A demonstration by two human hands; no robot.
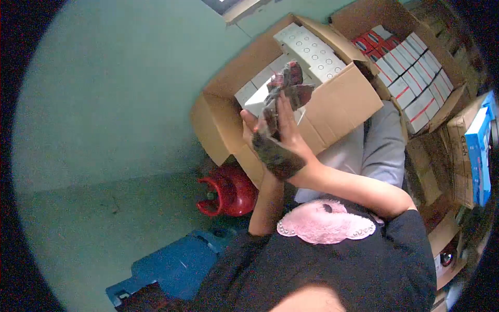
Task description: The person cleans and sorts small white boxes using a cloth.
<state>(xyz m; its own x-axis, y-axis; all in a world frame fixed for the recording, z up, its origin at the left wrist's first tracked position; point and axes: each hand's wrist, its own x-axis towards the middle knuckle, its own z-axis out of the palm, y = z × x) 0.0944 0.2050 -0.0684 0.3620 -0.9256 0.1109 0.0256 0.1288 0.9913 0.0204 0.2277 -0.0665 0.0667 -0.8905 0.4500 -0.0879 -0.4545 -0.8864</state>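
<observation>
My left hand (250,127) and my right hand (292,136) are raised close together in front of an open cardboard box. Between them is a crumpled, dark, shiny plastic wrapping (271,112) with red patches at its upper end. The wrapping also lies across the heel of my right hand. My right fingers point upward, pressed along the wrapping. On the left side my left thumb shows, while most of that hand is hidden behind the wrapping and my right hand. A white surface (256,100) shows just beside the wrapping, over the box opening.
The open cardboard box (343,106) holds white cartons (312,49) with round marks. Another cardboard box (358,21) at the right holds red-striped white packs (410,73). A red gas cylinder (234,192) and a blue one (176,262) are at lower left. A blue-and-white box (481,151) stands far right.
</observation>
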